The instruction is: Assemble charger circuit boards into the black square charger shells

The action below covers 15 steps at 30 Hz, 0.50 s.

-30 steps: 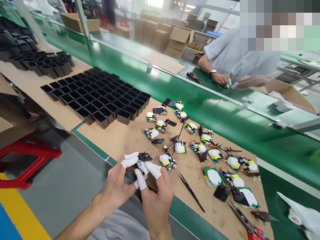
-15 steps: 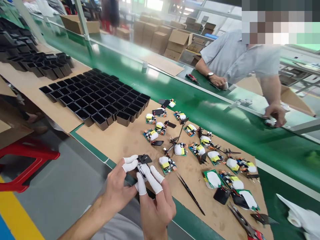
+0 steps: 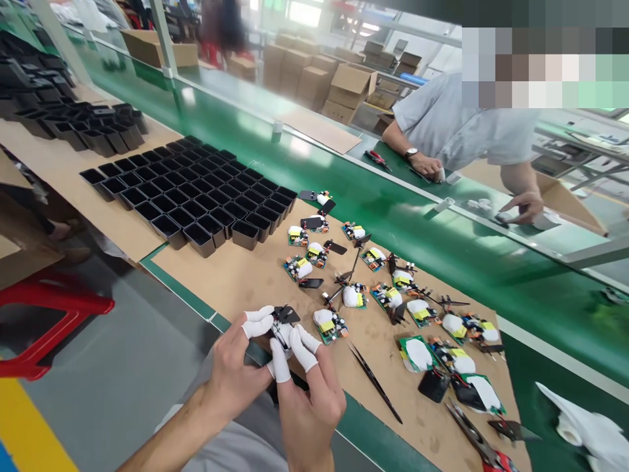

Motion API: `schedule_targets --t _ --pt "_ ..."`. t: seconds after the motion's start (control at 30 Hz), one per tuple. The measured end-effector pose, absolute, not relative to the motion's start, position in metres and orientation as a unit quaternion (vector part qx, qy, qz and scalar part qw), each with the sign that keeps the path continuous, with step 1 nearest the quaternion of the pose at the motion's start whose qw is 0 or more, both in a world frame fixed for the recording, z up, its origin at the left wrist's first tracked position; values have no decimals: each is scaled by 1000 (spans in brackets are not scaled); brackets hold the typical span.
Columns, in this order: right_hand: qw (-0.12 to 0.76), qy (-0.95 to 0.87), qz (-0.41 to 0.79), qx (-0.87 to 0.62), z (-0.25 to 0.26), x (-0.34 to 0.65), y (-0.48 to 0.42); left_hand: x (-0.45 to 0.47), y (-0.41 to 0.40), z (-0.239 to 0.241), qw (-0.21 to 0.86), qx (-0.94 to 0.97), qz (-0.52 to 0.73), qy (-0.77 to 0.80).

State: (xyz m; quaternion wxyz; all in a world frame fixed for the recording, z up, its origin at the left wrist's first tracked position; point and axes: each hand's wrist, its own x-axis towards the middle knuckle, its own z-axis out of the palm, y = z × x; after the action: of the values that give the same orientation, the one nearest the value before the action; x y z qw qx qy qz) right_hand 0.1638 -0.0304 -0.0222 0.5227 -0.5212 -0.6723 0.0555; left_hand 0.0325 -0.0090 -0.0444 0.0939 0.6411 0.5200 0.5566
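A block of open-topped black plastic housings [image 3: 196, 196] stands in close rows on the cardboard sheet [image 3: 236, 275], mouths up, and each cavity that shows looks hollow; a second, looser heap of the same black housings [image 3: 78, 124] sits farther off at the upper left. Behind the green conveyor belt [image 3: 373, 203], brown cartons [image 3: 344, 88] stand stacked, their contents hidden. At the near edge of the bench the left hand [image 3: 236, 373] and the right hand [image 3: 309, 400], both wearing white finger cots, close together on one small circuit board assembly [image 3: 281, 328] held just above the cardboard's near edge. The left thumb and forefinger pinch it from the left, the right fingertips press it from below and the right. Its black flat part points up and away toward the belt; its long axis runs roughly from the person outward, though the fingers cover most of it. Just beside it lies another small circuit board [image 3: 328, 324] with a white and a yellow part, and more of them are scattered to the right. Black tweezers [image 3: 374, 380] lie slantwise near the right hand, and red-handled cutters [image 3: 484, 449] lie at the lower right. No writing is legible anywhere. Across the belt a co-worker's hand [image 3: 523, 206] rests on small white pieces.
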Motion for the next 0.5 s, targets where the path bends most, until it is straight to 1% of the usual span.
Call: schedule_targets --t 0.17,0.27,0.4,0.43,0.5 --pt "520 -663 56 -535 -21 164 -30 29 -7 -36 141 644 555 508" --pt "508 -681 96 -519 -20 164 -29 25 -5 -31 177 644 551 500" --pt "557 -598 145 -558 -16 177 -26 17 -3 -23 248 647 529 490" --pt "548 -589 170 -568 -15 183 -25 14 -2 -22 270 647 521 487" --pt "489 -614 255 -565 -13 197 -23 9 -1 -19 305 648 506 481"
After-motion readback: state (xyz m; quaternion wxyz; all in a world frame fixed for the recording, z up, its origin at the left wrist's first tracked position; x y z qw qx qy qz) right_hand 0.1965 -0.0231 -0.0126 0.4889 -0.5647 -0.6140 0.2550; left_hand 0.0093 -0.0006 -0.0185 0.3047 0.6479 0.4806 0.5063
